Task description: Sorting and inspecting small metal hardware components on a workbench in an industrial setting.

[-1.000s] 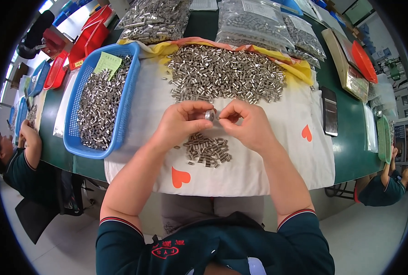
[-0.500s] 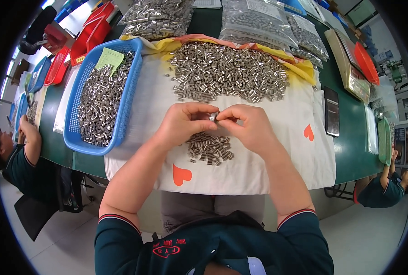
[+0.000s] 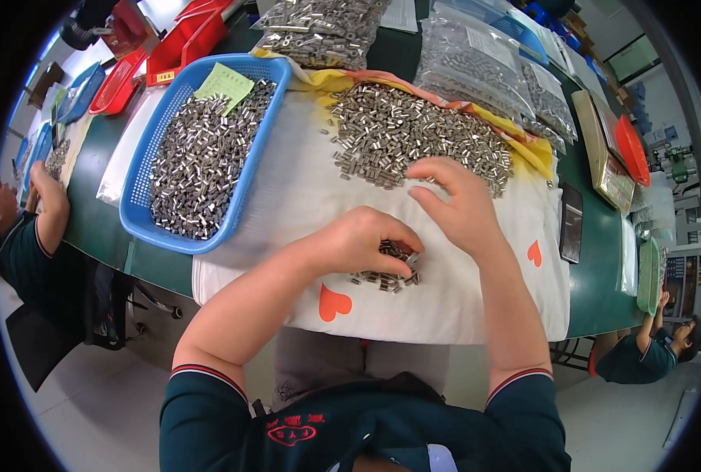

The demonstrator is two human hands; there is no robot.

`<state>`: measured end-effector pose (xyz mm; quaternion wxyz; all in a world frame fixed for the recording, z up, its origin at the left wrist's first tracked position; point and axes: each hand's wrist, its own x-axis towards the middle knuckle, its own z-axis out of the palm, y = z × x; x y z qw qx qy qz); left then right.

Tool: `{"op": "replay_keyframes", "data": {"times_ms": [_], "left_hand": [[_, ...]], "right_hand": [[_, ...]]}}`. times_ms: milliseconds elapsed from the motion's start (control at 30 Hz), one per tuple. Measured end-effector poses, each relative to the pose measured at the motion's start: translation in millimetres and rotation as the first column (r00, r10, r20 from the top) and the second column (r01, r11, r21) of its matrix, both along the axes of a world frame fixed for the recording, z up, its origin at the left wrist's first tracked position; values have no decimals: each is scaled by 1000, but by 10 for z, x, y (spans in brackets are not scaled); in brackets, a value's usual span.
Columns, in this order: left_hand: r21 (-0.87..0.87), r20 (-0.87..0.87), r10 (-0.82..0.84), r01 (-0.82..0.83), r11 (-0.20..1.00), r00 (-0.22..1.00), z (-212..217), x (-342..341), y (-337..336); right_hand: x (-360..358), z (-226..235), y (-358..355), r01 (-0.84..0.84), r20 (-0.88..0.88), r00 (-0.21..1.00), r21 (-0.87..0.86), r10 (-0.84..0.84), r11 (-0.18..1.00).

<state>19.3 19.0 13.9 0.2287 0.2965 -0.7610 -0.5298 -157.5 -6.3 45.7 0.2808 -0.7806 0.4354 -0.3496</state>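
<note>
My left hand is over a small pile of short silvery metal sleeves on the white cloth. Its fingers curve with a gap between thumb and forefinger, and sleeves show in that gap. Whether one of them touches the fingertips is hard to make out. Farther right, my right hand hovers at the near edge of a broad heap of similar sleeves. Thumb and forefinger are spread there, with nothing seen between them.
A blue perforated basket full of sleeves, with a yellow-green note, stands at left. Clear bags of metal parts lie behind the heap. At right are a phone and a red tray. People sit at both sides.
My hands have parted from holding a metal sleeve together. The left has come down over the small pile; the right has gone out to the large heap. The view has shifted slightly.
</note>
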Motion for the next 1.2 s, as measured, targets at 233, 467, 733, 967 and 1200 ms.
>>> {"op": "replay_keyframes", "data": {"times_ms": [233, 467, 733, 967, 1200], "left_hand": [[-1, -25, -102, 102, 995, 994, -27, -16, 17], [-25, -25, -86, 86, 996, 996, -46, 0, 20], [26, -19, -81, 81, 996, 997, -20, -2, -3], [-25, 28, -75, 75, 997, 997, 9, -3, -6], [-53, -32, -77, 75, 996, 997, -63, 34, 9]], "right_hand": [[714, -424, -566, -352, -305, 921, -378, 244, 856], [538, -518, -562, -393, -367, 897, -408, 246, 824], [115, -464, -575, -307, -417, 903, -456, 104, 835], [69, -324, -608, -207, -372, 928, -511, 3, 834], [942, -377, -930, -338, -368, 909, -381, 194, 861]]}}
